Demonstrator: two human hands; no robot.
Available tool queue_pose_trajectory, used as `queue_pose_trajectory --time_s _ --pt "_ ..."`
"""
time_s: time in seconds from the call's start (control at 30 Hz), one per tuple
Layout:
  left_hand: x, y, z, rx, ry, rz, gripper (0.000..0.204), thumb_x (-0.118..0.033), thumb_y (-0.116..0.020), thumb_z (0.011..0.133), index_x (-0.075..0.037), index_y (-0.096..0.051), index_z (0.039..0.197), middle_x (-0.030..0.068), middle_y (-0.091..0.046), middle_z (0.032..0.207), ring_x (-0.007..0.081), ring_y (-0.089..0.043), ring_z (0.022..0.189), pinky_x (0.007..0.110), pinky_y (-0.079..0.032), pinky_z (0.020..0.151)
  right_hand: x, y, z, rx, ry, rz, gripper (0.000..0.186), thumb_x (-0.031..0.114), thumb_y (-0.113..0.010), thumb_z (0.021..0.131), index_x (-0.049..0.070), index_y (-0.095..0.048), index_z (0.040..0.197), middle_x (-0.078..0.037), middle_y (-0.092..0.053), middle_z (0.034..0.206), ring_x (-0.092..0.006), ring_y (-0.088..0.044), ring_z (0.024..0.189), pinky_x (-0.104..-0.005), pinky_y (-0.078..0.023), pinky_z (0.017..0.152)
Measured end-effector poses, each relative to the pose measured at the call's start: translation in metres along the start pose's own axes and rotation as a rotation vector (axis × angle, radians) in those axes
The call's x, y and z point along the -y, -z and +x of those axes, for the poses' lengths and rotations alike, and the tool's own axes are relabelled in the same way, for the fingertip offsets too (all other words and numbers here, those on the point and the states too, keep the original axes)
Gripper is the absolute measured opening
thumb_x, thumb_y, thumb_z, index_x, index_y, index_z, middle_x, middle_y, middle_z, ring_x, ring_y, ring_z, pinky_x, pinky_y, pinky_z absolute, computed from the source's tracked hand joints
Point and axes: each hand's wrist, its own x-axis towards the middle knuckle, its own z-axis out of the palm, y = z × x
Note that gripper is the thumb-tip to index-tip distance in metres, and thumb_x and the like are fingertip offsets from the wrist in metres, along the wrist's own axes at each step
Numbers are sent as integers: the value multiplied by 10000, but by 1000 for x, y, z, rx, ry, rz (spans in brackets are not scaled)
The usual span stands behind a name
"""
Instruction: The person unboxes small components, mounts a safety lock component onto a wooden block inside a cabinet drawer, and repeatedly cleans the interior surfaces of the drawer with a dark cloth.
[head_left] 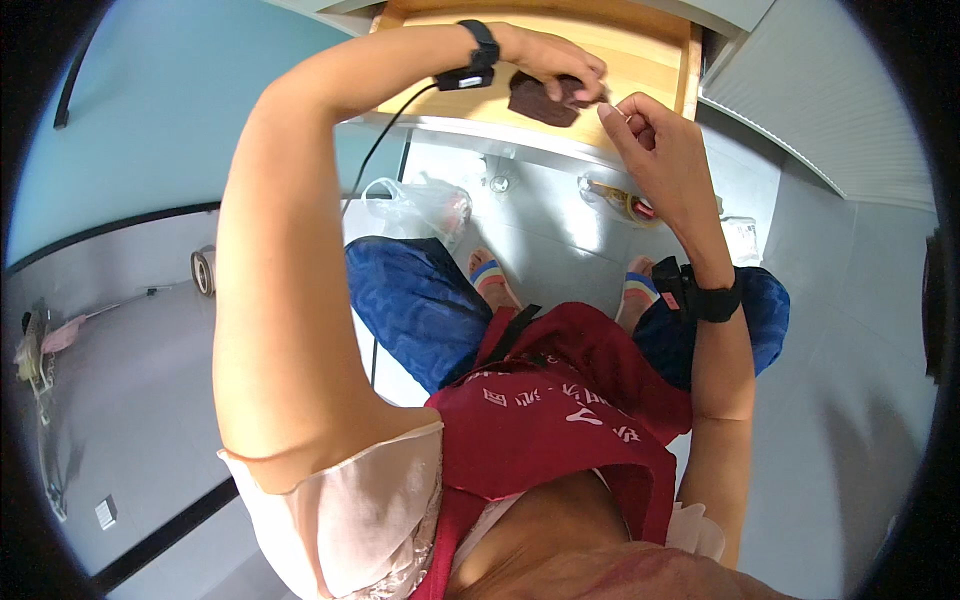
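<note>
Over an open wooden drawer [640, 45], my left hand [550, 60] is closed on a dark brown cloth [540, 102], which looks folded or bunched. Part of the cloth is hidden under my fingers. To the right, close to the drawer's front corner, my right hand [660, 145] has its thumb and forefinger pinched together beside the cloth's right end. Something thin and pale shows at those fingertips, too small to name. Both wrists wear black bands, and a black cable runs down from the left one.
Below the drawer front, a clear plastic bag [420, 205] lies on the tiled floor [540, 215] by my left knee. A yellowish roll-like object [625, 200] and a white packet [740, 238] sit further right. A ribbed pale panel [840, 100] stands at the right.
</note>
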Motion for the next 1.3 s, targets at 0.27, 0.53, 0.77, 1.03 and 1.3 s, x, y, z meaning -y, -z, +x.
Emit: queue_pose_trajectory --time_s 0.27,0.53,0.77,1.03,1.3 --pt "69 -39 -193 44 444 74 362 64 -759 605 -86 -471 766 59 -585 872 293 -568 936 402 -484 849 2 2 -3 -9 -8 26 404 380 -646 976 -5 -700 865 -101 -637 634 -191 -612 574 -316 -479 571" --pt "24 52 -88 -68 387 -74 273 -95 -705 839 -58 -654 1105 138 -685 1036 269 -660 1017 392 -534 852 -5 5 -3 -13 -41 42 421 402 -641 973 0 -690 858 -111 -634 636 -220 -612 579 -336 -483 585" --pt "-46 -1 51 -173 61 18 399 -17 -632 880 -56 -601 1276 131 -544 1239 300 -586 1105 391 -504 958 1 4 -1 8 -42 15 395 365 -659 959 -20 -685 875 -132 -642 656 -226 -614 591 -345 -480 593" --pt "66 -19 -45 -306 189 -10 257 -38 -678 900 -101 -459 1018 95 -526 1055 315 -527 1036 448 -442 945 2 10 -7 41 -103 96 365 328 -686 941 -30 -682 866 -111 -622 642 -181 -589 585 -316 -469 583" --pt "108 -39 -205 -83 978 340 465 62 -519 904 -38 -545 1358 210 -650 1280 337 -646 1148 439 -517 911 8 2 -4 7 7 170 362 319 -698 934 -21 -662 817 -109 -611 621 -193 -587 563 -328 -461 560"
